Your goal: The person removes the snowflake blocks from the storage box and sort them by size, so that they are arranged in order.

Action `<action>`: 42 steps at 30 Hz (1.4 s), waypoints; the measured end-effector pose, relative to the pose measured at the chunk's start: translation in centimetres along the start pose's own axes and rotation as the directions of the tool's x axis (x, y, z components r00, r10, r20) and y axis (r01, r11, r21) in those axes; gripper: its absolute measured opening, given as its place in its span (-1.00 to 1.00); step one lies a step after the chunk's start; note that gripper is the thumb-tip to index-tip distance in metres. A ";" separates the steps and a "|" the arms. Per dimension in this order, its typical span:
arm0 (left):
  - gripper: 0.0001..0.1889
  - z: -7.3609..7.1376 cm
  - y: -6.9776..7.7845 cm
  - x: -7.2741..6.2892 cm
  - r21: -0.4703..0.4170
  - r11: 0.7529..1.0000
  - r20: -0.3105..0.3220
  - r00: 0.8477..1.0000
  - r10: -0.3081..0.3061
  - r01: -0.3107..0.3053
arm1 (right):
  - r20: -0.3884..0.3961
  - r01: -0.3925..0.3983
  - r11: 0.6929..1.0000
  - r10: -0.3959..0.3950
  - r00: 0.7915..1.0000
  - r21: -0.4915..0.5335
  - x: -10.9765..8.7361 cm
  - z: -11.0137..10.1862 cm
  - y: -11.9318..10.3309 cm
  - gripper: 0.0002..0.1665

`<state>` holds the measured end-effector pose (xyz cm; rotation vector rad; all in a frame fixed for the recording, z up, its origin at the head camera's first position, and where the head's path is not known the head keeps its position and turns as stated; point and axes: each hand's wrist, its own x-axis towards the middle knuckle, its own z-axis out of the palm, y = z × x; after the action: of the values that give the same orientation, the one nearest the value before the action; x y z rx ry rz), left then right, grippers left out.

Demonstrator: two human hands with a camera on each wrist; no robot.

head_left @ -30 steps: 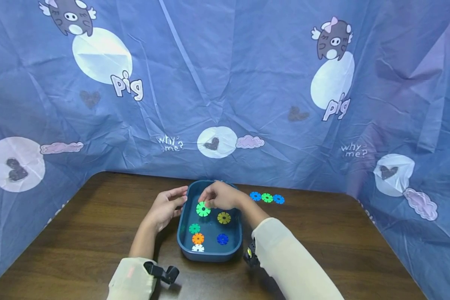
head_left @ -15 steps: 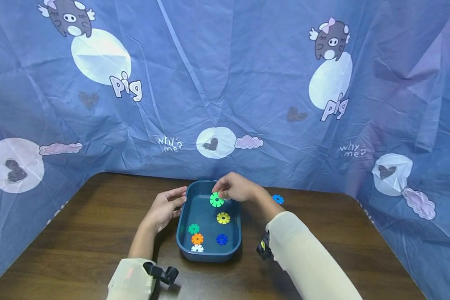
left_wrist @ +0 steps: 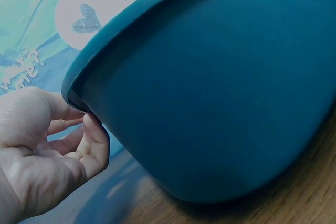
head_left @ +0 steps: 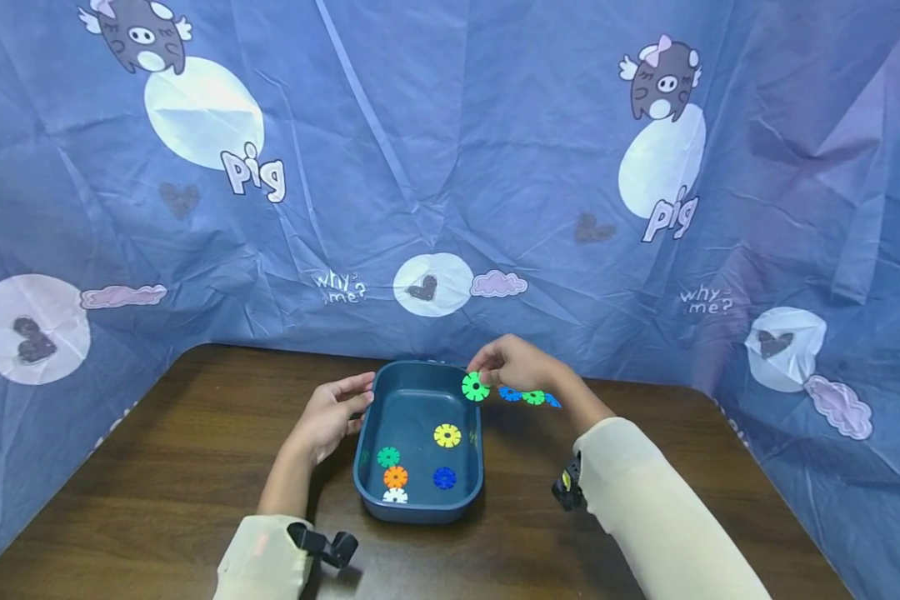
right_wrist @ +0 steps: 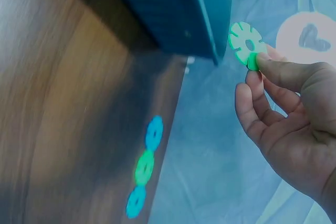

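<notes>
A dark blue plastic tub (head_left: 420, 512) stands on the table. With bent fingers, my left hand (head_left: 328, 419) holds its left side at the lip; the left wrist view shows fingertips tucked against the rim (left_wrist: 100, 40). My right hand (head_left: 521, 367) pinches a bright green notched snowflake disc (head_left: 476, 387) above the tub's far right rim. In the right wrist view, thumb and finger grip this disc (right_wrist: 245, 40) by its edge. Inside the tub lie a yellow disc (head_left: 447, 435), a teal one (head_left: 388, 457), an orange one (head_left: 395, 477), a white one (head_left: 395, 496) and a dark blue one (head_left: 444, 477).
Right of the tub, a row lies on the brown wooden table (head_left: 180, 467): a blue disc (right_wrist: 154, 133), a green disc (right_wrist: 144, 168) and another blue disc (right_wrist: 136, 201). The right hand partly covers this row in the head view. Behind the table hangs a blue printed cloth (head_left: 450, 183).
My right hand has carried the bright green disc from over the tub's inside, rightward and slightly away, to its right rim. The left hand has stayed at the tub's left side.
</notes>
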<state>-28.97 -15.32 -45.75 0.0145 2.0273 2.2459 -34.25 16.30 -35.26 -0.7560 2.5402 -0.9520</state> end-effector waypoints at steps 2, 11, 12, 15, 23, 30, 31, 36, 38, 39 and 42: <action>-0.52 0.0 0.1 -0.1 0.002 1.000 -0.003 1.000 0.000 0.000 | -0.010 -0.017 1.000 0.017 1.000 0.001 -0.5 -0.6 0.7 -0.79; -0.52 0.1 0.2 -0.1 0.006 1.000 -0.002 1.000 0.001 -0.001 | -0.065 -0.065 0.998 0.066 0.996 0.025 -2.6 -2.7 4.8 -0.77; -0.52 0.2 0.1 -0.1 0.004 1.000 0.001 1.000 0.000 0.000 | -0.072 -0.074 0.997 0.076 0.995 0.026 -2.9 -2.9 5.4 -0.76; -0.51 0.1 0.1 -0.1 -0.001 1.000 0.003 1.000 -0.002 0.002 | -0.095 -0.091 0.996 0.093 0.991 0.021 -3.8 -3.3 6.8 -0.74; -0.51 0.0 0.1 -0.1 0.005 1.000 0.004 1.000 0.000 0.000 | -0.155 -0.148 0.983 0.164 0.974 0.109 -6.0 -4.1 10.1 -0.72; -0.52 0.0 0.1 -0.1 0.004 1.000 0.000 1.000 0.000 0.000 | -0.227 -0.171 0.968 0.211 0.951 0.184 -7.7 -3.9 12.7 -0.72; -0.52 0.0 0.1 -0.1 0.004 1.000 -0.002 1.000 0.000 0.000 | -0.240 -0.177 0.967 0.219 0.946 0.184 -7.9 -3.9 13.1 -0.72; -0.52 0.0 0.1 -0.1 0.005 1.000 -0.003 1.000 0.000 0.000 | -0.321 -0.201 0.949 0.273 0.907 0.241 -8.5 -3.2 14.8 -0.68; -0.52 0.0 0.1 -0.1 0.004 1.000 0.000 1.000 0.001 -0.001 | -0.365 -0.202 0.937 0.301 0.881 0.285 -8.6 -2.8 15.6 -0.65; -0.53 0.0 0.1 -0.1 0.004 1.000 0.000 1.000 0.002 -0.002 | -0.391 -0.202 0.928 0.319 0.863 0.311 -8.7 -2.6 15.9 -0.65; -0.53 0.0 0.0 0.0 0.003 1.000 -0.002 1.000 0.004 -0.004 | -0.450 -0.205 0.894 0.385 0.806 0.397 -8.7 -1.9 16.7 -0.63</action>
<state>-28.95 -15.36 -45.75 0.0163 2.0332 2.2464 -34.22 32.96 -44.24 0.0291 2.6925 -1.5815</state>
